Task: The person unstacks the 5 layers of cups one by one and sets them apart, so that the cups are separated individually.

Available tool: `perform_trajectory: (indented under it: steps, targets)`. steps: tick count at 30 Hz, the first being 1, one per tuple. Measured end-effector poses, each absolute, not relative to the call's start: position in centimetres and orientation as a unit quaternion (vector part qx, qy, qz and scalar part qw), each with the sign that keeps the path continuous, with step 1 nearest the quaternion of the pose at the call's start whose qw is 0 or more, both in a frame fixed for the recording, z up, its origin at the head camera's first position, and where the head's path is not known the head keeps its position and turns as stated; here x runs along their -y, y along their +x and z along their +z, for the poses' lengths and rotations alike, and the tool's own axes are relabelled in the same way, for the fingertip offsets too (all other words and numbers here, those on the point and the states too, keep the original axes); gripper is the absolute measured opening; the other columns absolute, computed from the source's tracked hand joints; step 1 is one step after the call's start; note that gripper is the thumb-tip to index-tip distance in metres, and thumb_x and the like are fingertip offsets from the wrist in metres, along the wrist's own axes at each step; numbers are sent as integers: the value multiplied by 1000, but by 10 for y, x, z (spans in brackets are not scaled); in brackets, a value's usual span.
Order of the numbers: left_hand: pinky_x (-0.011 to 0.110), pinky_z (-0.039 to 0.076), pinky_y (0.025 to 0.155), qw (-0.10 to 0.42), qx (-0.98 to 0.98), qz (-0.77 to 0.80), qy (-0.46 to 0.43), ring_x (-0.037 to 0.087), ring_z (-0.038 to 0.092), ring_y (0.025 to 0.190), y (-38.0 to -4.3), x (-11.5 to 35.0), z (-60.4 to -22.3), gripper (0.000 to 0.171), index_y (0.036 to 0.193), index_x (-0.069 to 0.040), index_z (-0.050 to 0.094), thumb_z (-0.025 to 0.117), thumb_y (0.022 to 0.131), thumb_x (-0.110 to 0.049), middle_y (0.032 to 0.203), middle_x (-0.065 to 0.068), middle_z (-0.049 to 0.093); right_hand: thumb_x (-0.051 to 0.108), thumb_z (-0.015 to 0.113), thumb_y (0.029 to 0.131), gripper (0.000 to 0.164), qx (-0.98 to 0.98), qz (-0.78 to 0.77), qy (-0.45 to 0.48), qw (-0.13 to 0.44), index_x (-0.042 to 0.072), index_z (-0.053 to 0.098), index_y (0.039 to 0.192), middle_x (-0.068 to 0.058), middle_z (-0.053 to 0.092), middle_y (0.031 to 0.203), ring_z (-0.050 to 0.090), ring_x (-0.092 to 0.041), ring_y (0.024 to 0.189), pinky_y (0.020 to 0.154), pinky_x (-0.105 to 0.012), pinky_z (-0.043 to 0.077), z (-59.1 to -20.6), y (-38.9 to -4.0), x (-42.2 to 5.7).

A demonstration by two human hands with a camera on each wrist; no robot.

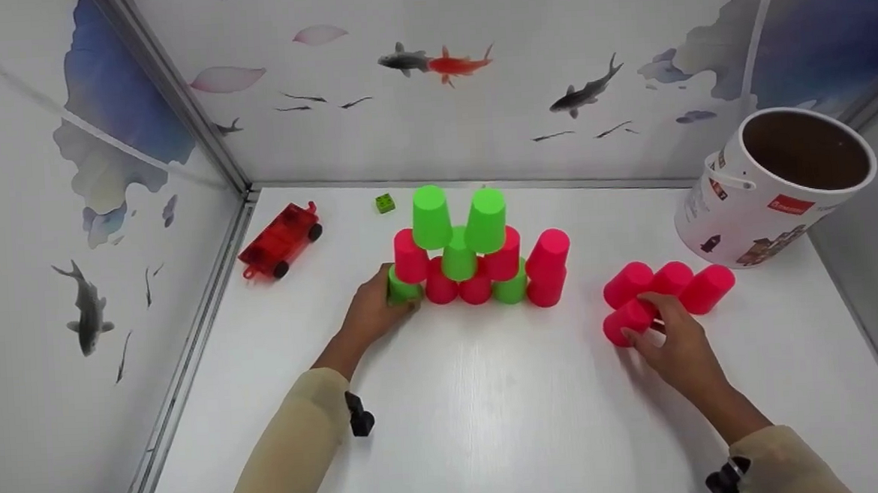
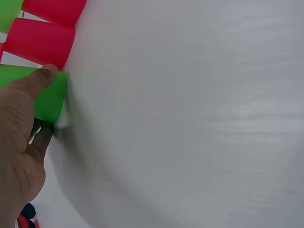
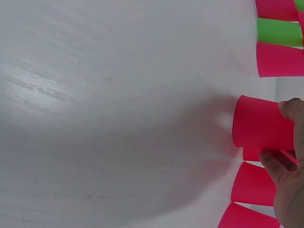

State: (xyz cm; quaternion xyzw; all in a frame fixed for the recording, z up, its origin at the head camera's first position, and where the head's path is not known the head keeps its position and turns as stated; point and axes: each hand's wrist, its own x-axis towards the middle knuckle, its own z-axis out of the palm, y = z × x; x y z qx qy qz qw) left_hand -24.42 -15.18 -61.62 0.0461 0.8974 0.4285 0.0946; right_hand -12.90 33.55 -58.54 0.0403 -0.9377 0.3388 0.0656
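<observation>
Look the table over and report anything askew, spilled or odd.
In the pink-and-green cup stack, the raised right-end pink tapered cup looks off: it seems nearly squarely above the lower pink cup, while others in its row appear to straddle two. No spill or damage shows.

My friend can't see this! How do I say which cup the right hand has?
Find the big, round white bucket in the far right corner of the flat white table. Just left of it stand three tapered pink cups. Yours is the front pink cup, the only one the right hand pinches.
</observation>
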Motion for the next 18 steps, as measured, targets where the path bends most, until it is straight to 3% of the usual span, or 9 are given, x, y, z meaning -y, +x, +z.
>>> perform_trajectory:
  steps: [9, 18]
  targets:
    - [53, 46, 128, 111, -888, 443, 50, 31, 53, 154, -247, 154, -608, 85, 164, -22, 42, 88, 95, -39, 162, 4, 57, 7, 94, 88, 76, 938, 341, 34, 58, 2, 50, 149, -25, 63, 146, 66, -53, 132, 100, -66, 60, -585, -129, -337]
    - [49, 45, 129, 84, -882, 457, 81, 29, 54, 155, -249, 156, -611, 73, 162, -19, 49, 84, 100, -34, 161, 5, 61, 5, 95, 86, 76, 936, 344, 40, 68, 3, 50, 148, -24, 64, 146, 67, -51, 131, 100, -64, 60, -590, -129, -338]
